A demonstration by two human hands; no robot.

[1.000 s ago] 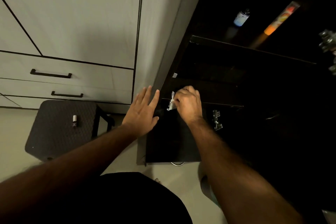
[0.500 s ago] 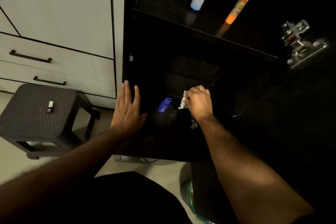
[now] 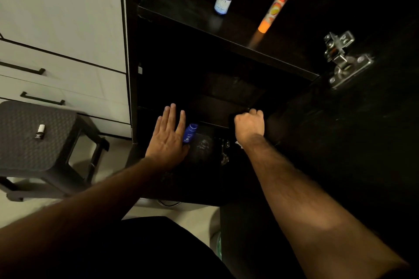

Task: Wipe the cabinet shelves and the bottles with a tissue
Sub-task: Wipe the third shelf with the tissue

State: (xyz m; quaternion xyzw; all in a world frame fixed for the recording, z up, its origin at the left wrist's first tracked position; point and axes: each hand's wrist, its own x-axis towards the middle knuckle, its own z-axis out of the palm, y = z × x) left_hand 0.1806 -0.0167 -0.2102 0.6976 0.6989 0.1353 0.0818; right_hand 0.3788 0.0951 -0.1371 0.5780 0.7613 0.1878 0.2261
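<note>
Right hand (image 3: 249,126) fisted; blue bottle (image 3: 190,133) beside left hand (image 3: 168,138).

Glossy blue plastic bottle (image 3: 190,133) just beside the left fingers (image 3: 172,115); dark shelf (image 3: 226,27) faintly glossy; hinge (image 3: 342,59) shiny metal.

The clenched right hand (image 3: 249,128) sits at the front edge of a dark lower cabinet shelf (image 3: 217,111). Left of it, past a small blue plastic bottle (image 3: 190,133) lying on the level below, the flat left hand (image 3: 169,137) touches that bottle's side. Above and beyond the right hand, the dark upper shelf (image 3: 181,10) carries a dark labelled bottle (image 3: 223,2), with a tall orange-capped tube (image 3: 273,10) to its right. Far left of both hands stands a dark woven-pattern plastic stool (image 3: 38,140), a small white-capped vial (image 3: 40,131) on top.
</note>
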